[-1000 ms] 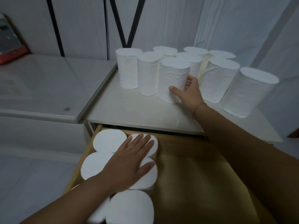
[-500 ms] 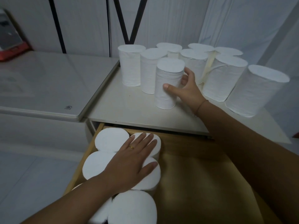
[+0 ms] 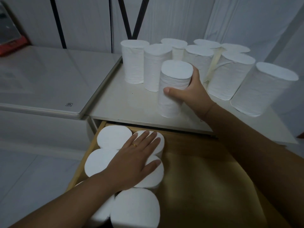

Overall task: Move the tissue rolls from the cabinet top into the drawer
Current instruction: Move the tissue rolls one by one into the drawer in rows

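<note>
From the head camera, the right hand is wrapping its grip around one upright tissue roll near the cabinet top's front edge, at six o'clock of the other rolls. The left hand is lying flat, fingers spread, on rolls standing in the open drawer's nine-o'clock side.

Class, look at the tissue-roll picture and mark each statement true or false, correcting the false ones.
1. The right hand grips an upright white tissue roll over the pale cabinet top. True.
2. The left hand lies flat on white rolls in the open wooden drawer. True.
3. The drawer is completely full. False: its right part is bare.
4. The left hand wears no ring. False: a gold ring shows on one finger.
</note>
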Demonstrator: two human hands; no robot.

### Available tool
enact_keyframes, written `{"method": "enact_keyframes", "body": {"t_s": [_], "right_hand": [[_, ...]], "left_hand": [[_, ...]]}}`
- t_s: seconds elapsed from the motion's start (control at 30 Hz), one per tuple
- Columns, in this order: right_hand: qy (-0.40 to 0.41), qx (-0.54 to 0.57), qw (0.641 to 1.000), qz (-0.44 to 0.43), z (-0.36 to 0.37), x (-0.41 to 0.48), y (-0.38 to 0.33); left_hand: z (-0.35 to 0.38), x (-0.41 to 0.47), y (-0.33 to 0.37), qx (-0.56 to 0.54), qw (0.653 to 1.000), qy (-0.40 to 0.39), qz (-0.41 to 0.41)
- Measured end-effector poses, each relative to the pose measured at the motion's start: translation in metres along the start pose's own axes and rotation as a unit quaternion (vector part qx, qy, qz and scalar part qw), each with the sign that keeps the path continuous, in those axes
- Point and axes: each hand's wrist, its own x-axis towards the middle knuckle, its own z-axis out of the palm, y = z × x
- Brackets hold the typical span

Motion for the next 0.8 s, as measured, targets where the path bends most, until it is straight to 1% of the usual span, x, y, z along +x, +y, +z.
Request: {"method": "enact_keyframes", "body": {"t_s": [0.23, 0.4, 0.63, 0.8], "right_hand": [[-0.036, 0.041, 0.998, 0.008, -0.012, -0.055, -0.013], [-0.054, 0.041, 0.998, -0.018, -0.023, -0.092, -0.023], [-0.065, -0.029, 0.996, -0.054, -0.029, -0.128, -0.017], [-0.093, -0.056, 0.994, -0.028, -0.021, -0.148, 0.009]], "left_hand": [[-0.003, 0.0, 0.001, 0.007, 1.0, -0.001, 0.008], [-0.003, 0.0, 0.002, 0.012, 1.0, -0.003, 0.008], [-0.002, -0.001, 0.003, 0.011, 1.0, -0.006, 0.007], [-0.002, -0.001, 0.003, 0.013, 1.0, -0.006, 0.005]]}}
